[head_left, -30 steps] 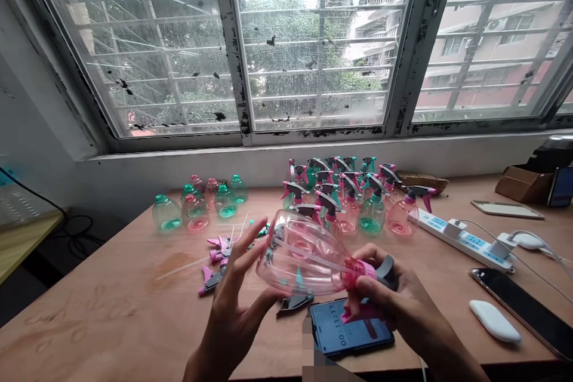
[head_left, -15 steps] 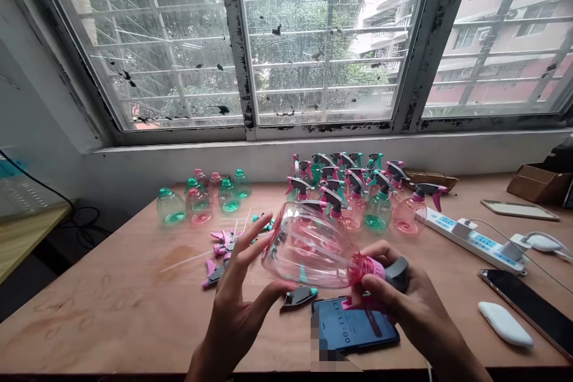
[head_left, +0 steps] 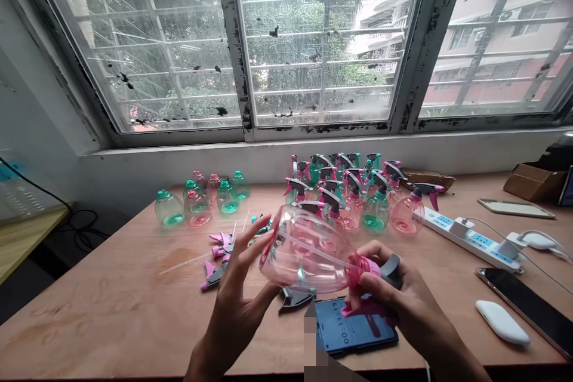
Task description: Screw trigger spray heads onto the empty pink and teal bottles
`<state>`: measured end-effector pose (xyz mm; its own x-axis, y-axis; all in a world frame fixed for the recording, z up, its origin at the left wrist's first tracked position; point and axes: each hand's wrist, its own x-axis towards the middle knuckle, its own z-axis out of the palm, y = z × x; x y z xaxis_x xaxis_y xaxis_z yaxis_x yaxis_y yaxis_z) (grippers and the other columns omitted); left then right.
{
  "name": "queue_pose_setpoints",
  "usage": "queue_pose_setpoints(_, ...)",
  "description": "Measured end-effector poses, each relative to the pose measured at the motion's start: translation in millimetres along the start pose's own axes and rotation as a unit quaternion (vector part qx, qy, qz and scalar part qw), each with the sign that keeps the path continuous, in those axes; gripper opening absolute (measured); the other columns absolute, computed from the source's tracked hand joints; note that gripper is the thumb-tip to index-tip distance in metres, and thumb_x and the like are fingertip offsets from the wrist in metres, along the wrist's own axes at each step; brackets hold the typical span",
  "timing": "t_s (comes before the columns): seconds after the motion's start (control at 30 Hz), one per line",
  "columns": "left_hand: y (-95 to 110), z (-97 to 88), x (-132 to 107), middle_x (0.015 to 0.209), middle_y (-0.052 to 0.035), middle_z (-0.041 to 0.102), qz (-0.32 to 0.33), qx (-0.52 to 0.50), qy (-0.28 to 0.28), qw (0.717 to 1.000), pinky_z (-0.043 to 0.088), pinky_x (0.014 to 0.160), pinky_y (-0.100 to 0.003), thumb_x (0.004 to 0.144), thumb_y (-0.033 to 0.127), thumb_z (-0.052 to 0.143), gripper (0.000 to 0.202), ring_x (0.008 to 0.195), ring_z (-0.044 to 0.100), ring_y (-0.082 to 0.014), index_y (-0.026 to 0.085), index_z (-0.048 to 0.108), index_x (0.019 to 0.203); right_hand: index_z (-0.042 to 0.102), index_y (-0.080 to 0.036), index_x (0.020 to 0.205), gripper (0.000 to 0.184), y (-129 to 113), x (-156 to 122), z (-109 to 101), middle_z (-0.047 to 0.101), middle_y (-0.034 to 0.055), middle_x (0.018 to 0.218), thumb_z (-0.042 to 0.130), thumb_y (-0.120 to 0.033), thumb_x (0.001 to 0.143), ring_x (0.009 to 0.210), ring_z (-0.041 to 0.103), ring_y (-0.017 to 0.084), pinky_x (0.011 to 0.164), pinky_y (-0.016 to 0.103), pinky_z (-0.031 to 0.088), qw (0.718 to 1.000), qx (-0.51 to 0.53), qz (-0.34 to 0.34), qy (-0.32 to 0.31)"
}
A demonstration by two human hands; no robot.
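A clear pink spray bottle [head_left: 308,250] lies tilted on its side in the air, its base to the left and its neck to the right. My right hand [head_left: 394,286] grips the pink collar and dark trigger head at the neck. At the base, my left hand [head_left: 239,286] holds the bottle between thumb and spread fingers. A straw shows through the clear wall. Below and behind the left hand lie loose pink and grey spray heads [head_left: 217,271], with thin straws. A dark spray head [head_left: 295,298] lies on the table under the bottle.
Several open green and pink bottles [head_left: 168,209] stand at the back left. Bottles with spray heads [head_left: 376,209] crowd the back middle. Right of them are a power strip [head_left: 470,239], a dark phone [head_left: 528,304] and a white case [head_left: 501,322]. A lit phone [head_left: 353,334] lies in front.
The view has shifted slightly. Both hands keep hold of the pink bottle, which has tipped and turned a little. The lit phone's timer has advanced.
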<state>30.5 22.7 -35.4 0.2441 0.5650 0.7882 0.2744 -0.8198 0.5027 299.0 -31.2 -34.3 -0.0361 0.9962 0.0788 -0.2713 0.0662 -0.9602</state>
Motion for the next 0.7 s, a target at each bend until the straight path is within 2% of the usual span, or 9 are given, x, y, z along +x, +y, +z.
queue_pose_setpoints(0.03, 0.1, 0.0, 0.3, 0.171, -0.0073, 0.054, 0.014, 0.006, -0.001, 1.000, 0.046, 0.132, -0.056, 0.105, 0.025, 0.075, 0.063, 0.163, 0.049, -0.0317, 0.043, 0.053, 0.161, 0.066, -0.023, 0.097, 0.048, -0.3, 0.5, -0.3, 0.080, 0.0008, 0.062, 0.095, -0.059, 0.084, 0.049, 0.074, 0.018, 0.037, 0.015, 0.036, 1.000, 0.011, 0.010, -0.009)
queue_pose_setpoints(0.1, 1.2, 0.3, 0.7, 0.171, -0.0083, 0.055, 0.018, 0.013, -0.007, 1.000, 0.045, 0.133, -0.056, 0.102, 0.028, 0.080, 0.071, 0.163, 0.048, -0.0328, 0.042, 0.049, 0.163, 0.068, -0.023, 0.095, 0.047, -0.1, 0.7, 0.4, 0.081, 0.0009, 0.063, 0.096, -0.058, 0.083, 0.050, 0.074, 0.018, 0.040, 0.018, 0.044, 1.000, -0.003, -0.002, -0.003)
queue_pose_setpoints(0.2, 3.1, 0.8, 1.0, 0.172, -0.0110, 0.054, -0.023, -0.002, -0.017, 1.000, 0.043, 0.134, -0.058, 0.093, 0.047, 0.088, 0.078, 0.164, 0.046, -0.0362, 0.037, 0.050, 0.160, 0.077, -0.023, 0.096, 0.038, 1.9, -0.4, 4.0, 0.082, 0.0009, 0.074, 0.098, -0.050, 0.082, 0.064, 0.078, 0.021, 0.058, 0.027, 0.061, 0.986, -0.118, -0.104, 0.063)
queue_pose_setpoints(0.27, 2.7, 0.9, 1.1, 0.171, -0.0103, 0.055, -0.048, -0.027, -0.007, 0.998, 0.042, 0.134, -0.056, 0.096, 0.051, 0.084, 0.064, 0.164, 0.046, -0.0349, 0.036, 0.057, 0.152, 0.080, -0.024, 0.098, 0.035, 3.2, -1.3, 6.0, 0.081, -0.0007, 0.077, 0.100, -0.046, 0.079, 0.067, 0.076, 0.020, 0.063, 0.027, 0.062, 0.965, -0.184, -0.158, 0.100)
queue_pose_setpoints(0.33, 0.4, 0.5, 1.3, 0.170, -0.0091, 0.056, -0.049, -0.045, 0.006, 0.998, 0.042, 0.134, -0.054, 0.098, 0.050, 0.082, 0.055, 0.163, 0.047, -0.0336, 0.036, 0.062, 0.147, 0.080, -0.024, 0.098, 0.037, 3.3, -1.6, 6.4, 0.081, -0.0010, 0.076, 0.100, -0.047, 0.079, 0.066, 0.077, 0.020, 0.063, 0.027, 0.062, 0.973, -0.159, -0.139, 0.087)
queue_pose_setpoints(0.4, -2.5, -0.6, 1.4, 0.169, -0.0080, 0.056, -0.027, -0.040, 0.014, 0.999, 0.043, 0.133, -0.053, 0.097, 0.046, 0.084, 0.058, 0.161, 0.048, -0.0333, 0.037, 0.062, 0.150, 0.075, -0.023, 0.099, 0.044, 2.0, -1.1, 5.0, 0.082, 0.0002, 0.072, 0.099, -0.054, 0.081, 0.063, 0.080, 0.021, 0.054, 0.024, 0.059, 0.994, -0.078, -0.067, 0.044)
queue_pose_setpoints(0.53, -5.1, -2.2, 1.7, 0.170, -0.0042, 0.053, 0.018, -0.012, -0.002, 1.000, 0.047, 0.131, -0.049, 0.103, 0.025, 0.079, 0.067, 0.162, 0.048, -0.0293, 0.046, 0.053, 0.161, 0.065, -0.022, 0.099, 0.052, -1.1, 0.1, 1.3, 0.082, 0.0020, 0.063, 0.095, -0.062, 0.083, 0.051, 0.075, 0.017, 0.037, 0.012, 0.035, 1.000, -0.003, 0.012, -0.008)
queue_pose_setpoints(0.6, -4.0, -1.9, 1.6, 0.172, -0.0055, 0.050, 0.016, -0.008, -0.020, 1.000, 0.045, 0.133, -0.049, 0.100, 0.023, 0.082, 0.076, 0.164, 0.045, -0.0293, 0.045, 0.047, 0.164, 0.067, -0.022, 0.098, 0.049, -0.7, -0.2, 1.9, 0.083, 0.0016, 0.066, 0.096, -0.058, 0.084, 0.055, 0.077, 0.018, 0.041, 0.015, 0.045, 1.000, -0.009, -0.004, 0.000)
queue_pose_setpoints(0.7, -2.4, -0.4, 1.2, 0.173, -0.0107, 0.050, -0.011, -0.013, -0.022, 1.000, 0.041, 0.135, -0.052, 0.093, 0.043, 0.089, 0.080, 0.166, 0.040, -0.0336, 0.037, 0.049, 0.163, 0.075, -0.022, 0.099, 0.037, 2.2, -1.6, 5.6, 0.082, -0.0011, 0.075, 0.100, -0.045, 0.083, 0.068, 0.079, 0.018, 0.062, 0.023, 0.060, 0.992, -0.073, -0.089, 0.050)
